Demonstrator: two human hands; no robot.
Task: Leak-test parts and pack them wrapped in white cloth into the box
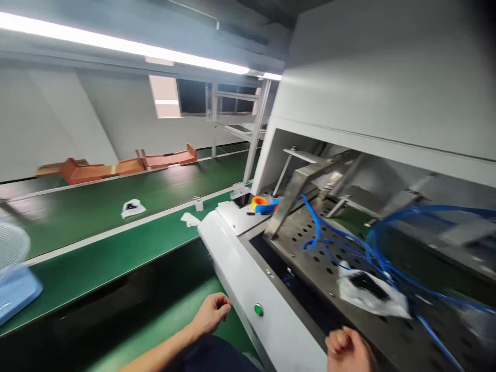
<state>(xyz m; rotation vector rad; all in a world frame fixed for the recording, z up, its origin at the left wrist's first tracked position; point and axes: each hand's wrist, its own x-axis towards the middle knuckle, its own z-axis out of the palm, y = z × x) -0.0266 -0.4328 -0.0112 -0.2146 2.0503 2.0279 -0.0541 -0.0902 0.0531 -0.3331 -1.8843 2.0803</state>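
Head view: tilted hard, and we're right at the front of a white machine casing (248,274), hands low in the frame!

Left hand (211,313): just beside the casing's edge, holding nothing, fingers (220,305) loosely curled, released.

Right hand (346,349): bottom edge of the frame, slightly blurred, fingers (335,341) clenched into an empty fist, right by the casing.

Green button (258,309): set in the white casing, between the two hands.

Perforated steel plate (310,258): just past the casing, inside the machine, with a white plastic bag (368,292) wrapped around something black on its lower right.

Blue pneumatic tubing (349,243): looping across the plate, running off to the right.

Tape rolls (264,204): orange and blue, up on the machine's far corner.

Green conveyor belts (116,206): sweeping across the left, two white bags (133,208) lying on them.

Orange-brown trays (127,165): upper left, far along the belt.

Fan (13,245): at the left edge, above a blue box (17,294).
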